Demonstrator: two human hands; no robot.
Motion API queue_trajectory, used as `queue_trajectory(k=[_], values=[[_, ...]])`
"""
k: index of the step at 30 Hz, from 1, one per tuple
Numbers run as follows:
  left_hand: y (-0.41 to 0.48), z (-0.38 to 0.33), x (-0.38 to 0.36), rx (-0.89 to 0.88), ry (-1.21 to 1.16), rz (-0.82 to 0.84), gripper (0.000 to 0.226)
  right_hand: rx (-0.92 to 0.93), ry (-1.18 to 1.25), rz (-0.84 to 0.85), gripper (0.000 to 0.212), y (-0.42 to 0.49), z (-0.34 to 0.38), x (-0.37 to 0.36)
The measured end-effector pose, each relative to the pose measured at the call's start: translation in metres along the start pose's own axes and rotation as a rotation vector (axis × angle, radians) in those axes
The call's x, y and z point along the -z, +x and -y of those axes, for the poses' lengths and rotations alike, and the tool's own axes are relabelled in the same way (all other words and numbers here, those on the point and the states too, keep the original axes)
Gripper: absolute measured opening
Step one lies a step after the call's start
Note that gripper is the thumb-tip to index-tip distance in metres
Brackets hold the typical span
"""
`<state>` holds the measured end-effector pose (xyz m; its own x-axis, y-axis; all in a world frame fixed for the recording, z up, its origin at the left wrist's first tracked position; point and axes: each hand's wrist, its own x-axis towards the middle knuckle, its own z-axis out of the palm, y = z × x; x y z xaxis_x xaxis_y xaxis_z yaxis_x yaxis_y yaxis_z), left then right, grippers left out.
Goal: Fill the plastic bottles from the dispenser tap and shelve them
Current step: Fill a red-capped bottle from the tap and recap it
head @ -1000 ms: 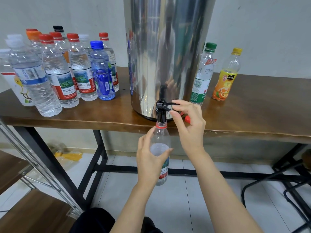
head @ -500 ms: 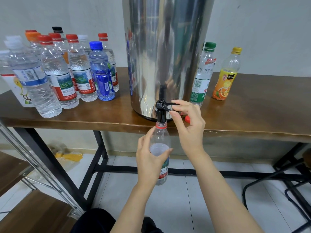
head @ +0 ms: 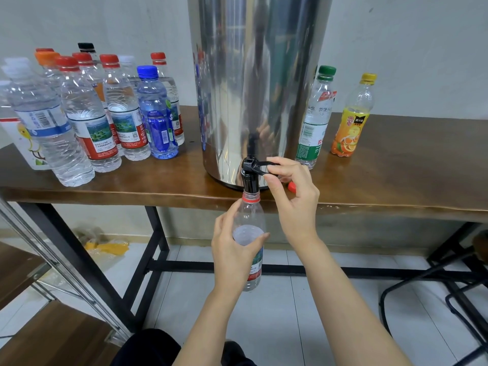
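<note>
My left hand [head: 233, 256] wraps the bottle [head: 250, 213] at mid-body, fingers curled round it. My right hand [head: 294, 199] pinches the lever of the tap [head: 250, 178]. The bottle hangs below the table [head: 396, 165] edge, mouth at the spout, at 6 o'clock of the dispenser [head: 260, 88]. It is partly filled, with a thin, soft wall. I judge a light mid-body hold safest.

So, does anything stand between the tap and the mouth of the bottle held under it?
Nothing visible. The left hand holds the bottle with its uncapped neck right under the black tap; the right hand pinches the lever.
</note>
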<state>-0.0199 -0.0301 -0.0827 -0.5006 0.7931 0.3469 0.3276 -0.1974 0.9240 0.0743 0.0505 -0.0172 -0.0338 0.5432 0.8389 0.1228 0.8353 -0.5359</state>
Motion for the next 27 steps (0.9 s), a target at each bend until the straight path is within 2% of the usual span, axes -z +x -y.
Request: queue_trajectory(k=[27], values=[[-0.0002, 0.0022, 0.0002, 0.023, -0.026, 0.009, 0.085, -0.019, 0.008, -0.010, 0.010, -0.0001, 0.0029, -0.0019]])
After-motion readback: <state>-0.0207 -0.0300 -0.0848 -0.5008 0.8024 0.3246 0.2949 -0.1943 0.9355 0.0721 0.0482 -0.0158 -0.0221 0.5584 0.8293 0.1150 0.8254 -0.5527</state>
